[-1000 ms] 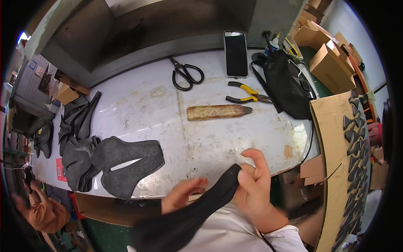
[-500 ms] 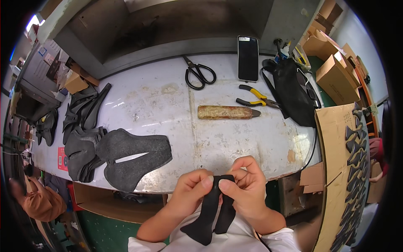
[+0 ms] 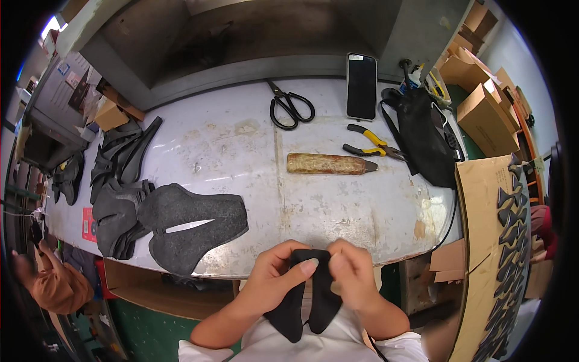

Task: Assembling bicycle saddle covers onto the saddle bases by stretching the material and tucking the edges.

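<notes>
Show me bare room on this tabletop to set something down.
The widest free patch lies between the flat gray piece, scissors and brown-handled tool; another runs from the tool toward the table's front edge. Crowded: the left, with stacked dark pieces; upper right, with phone, pliers, black bag.

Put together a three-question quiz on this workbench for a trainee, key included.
1. Multiple choice. What does the left hand hold?
A) a glue bottle
B) a black two-legged piece
C) a cardboard box

2. True or false. On the table, the scissors lie to the left of the phone.

3. Fill in the missing colour. The pliers have handles in black and ____.

Key: 1. B; 2. true; 3. yellow.
</notes>
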A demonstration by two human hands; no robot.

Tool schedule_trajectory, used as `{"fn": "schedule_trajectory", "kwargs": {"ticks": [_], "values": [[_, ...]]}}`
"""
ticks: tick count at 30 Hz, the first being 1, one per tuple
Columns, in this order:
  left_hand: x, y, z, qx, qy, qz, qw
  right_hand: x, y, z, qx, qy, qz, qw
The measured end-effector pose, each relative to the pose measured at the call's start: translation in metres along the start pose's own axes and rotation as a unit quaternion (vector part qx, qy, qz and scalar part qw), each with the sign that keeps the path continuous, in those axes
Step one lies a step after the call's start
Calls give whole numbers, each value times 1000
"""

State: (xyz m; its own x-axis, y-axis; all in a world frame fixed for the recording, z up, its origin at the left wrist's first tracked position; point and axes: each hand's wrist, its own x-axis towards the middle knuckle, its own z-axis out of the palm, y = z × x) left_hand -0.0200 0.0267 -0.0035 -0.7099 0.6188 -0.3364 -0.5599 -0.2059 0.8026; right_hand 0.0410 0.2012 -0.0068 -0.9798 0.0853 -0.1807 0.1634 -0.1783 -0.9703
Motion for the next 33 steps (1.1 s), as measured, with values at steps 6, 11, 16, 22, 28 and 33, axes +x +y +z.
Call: {"fn": "schedule_trajectory", "kwargs": {"ticks": [6, 11, 16, 22, 28, 33], "values": [[-1, -2, -7, 6, -34, -32, 999, 7, -24, -4, -108, -56, -70, 990], [10, 11, 9, -95, -58, -73, 991, 13, 19, -3, 70, -12, -138, 988], [12, 23, 6, -52, -50, -86, 994, 12, 21, -17, 16, 20, -114, 993], [39, 122, 21, 270, 11, 333, 903, 1, 35, -61, -33, 198, -182, 963], [154, 210, 1, 454, 81, 570, 680, 3, 42, -62, -234, 215, -290, 902], [233, 223, -95, 551, 240, 449, 661, 0, 46, -70, -186, 227, -279, 914]]}}
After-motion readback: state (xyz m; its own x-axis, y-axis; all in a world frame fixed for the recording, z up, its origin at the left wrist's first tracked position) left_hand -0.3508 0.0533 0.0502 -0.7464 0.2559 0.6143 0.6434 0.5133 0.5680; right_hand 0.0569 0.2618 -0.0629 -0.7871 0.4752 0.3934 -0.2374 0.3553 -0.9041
